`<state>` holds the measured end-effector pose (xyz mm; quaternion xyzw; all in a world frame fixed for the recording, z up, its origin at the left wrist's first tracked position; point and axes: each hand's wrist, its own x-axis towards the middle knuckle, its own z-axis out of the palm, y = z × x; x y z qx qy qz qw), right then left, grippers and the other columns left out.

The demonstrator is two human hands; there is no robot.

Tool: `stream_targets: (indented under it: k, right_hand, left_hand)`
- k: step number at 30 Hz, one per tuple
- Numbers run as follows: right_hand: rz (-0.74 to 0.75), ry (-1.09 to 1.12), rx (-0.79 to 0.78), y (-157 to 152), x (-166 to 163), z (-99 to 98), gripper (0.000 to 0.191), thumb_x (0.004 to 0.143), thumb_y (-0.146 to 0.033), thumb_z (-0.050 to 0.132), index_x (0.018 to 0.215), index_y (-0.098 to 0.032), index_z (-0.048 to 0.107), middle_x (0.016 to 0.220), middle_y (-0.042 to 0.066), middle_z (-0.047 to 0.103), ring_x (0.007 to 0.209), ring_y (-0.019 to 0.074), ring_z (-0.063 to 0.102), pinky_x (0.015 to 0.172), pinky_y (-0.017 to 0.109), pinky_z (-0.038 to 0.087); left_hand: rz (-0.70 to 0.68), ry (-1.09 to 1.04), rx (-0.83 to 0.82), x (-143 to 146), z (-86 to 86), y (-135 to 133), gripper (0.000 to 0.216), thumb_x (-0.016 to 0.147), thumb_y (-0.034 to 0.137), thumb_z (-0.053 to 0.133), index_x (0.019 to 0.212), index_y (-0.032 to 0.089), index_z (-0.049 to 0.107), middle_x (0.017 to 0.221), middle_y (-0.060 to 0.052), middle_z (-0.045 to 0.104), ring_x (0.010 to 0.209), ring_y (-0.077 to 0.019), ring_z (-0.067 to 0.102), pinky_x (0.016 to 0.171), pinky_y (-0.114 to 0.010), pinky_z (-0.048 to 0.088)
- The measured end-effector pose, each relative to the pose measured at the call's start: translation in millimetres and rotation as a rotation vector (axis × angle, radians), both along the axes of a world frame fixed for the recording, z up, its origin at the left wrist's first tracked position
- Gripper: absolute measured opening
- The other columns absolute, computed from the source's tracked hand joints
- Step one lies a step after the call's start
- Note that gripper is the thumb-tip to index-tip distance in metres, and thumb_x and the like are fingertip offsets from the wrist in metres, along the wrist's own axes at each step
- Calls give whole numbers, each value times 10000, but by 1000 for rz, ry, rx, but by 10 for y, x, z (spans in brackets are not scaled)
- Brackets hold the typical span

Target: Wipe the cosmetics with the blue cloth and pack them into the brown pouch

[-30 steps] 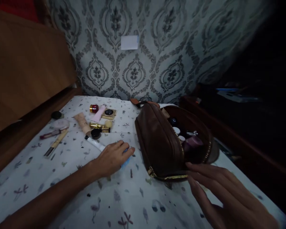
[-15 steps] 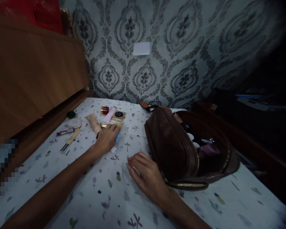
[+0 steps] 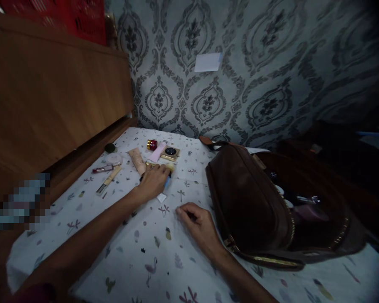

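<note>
My left hand (image 3: 153, 182) is closed palm down over some small cosmetics, its curled fingers hiding what they grip. A pale yellowish tip and a bit of blue show beside the fingertips. A beige squeeze tube (image 3: 136, 160) lies just behind this hand, near a pink tube (image 3: 158, 151), a gold compact with a dark round window (image 3: 170, 151) and a red jar with a gold lid (image 3: 152, 144). My right hand (image 3: 202, 227) rests loosely curled on the printed sheet, with nothing visible in it. Right of it stands the open brown toiletry bag (image 3: 243, 198).
Farther left lie a lip gloss tube (image 3: 103, 168), a slim beige-and-silver tube (image 3: 108, 181), a pale round compact (image 3: 114, 159) and a dark green round item (image 3: 110, 147). Wooden furniture (image 3: 60, 84) borders the left side; patterned wallpaper (image 3: 189, 101) rises behind.
The view has swung left, so the scene sits farther right. My right hand's fingers have curled in more. My left hand stays over the same cosmetics.
</note>
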<state>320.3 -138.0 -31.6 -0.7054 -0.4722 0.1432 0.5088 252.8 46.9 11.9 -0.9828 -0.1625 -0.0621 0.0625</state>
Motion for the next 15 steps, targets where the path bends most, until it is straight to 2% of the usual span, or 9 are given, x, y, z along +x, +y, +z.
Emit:
stream_targets:
  k: [4,7,11,15]
  right_hand:
    - [6,21,5,-2,9,-2,305,873,-372,564,667,-173,669,657,36,641,642,165,576,604,261,451]
    - [13,18,3,-6,4,4,310,877,-380,557,668,-176,663,652,34,635,639,162,573,597,259,448]
    - [29,16,-13,-22,-4,36,307,884,-365,545,670,-177,658,662,36,642,650,162,578,599,259,450]
    - [29,6,-23,-30,-13,56,297,883,-340,537,665,-174,653,658,32,637,646,159,570,595,254,446]
  left_hand:
    - [-11,1,7,-16,19,33,383,808,34,461,1161,125,574,1172,-146,606,1127,-319,558,974,-519,399]
    - [11,-46,-84,-35,65,140,395,786,50,490,1151,158,590,1151,-116,629,1119,-288,575,955,-459,442]
    - [179,-121,-152,-97,179,413,450,782,72,497,1203,206,585,1246,-73,634,1167,-231,577,950,-339,475]
    - [354,-73,-127,-233,304,738,394,847,138,449,1212,181,592,1264,-116,641,1176,-273,592,923,-366,491]
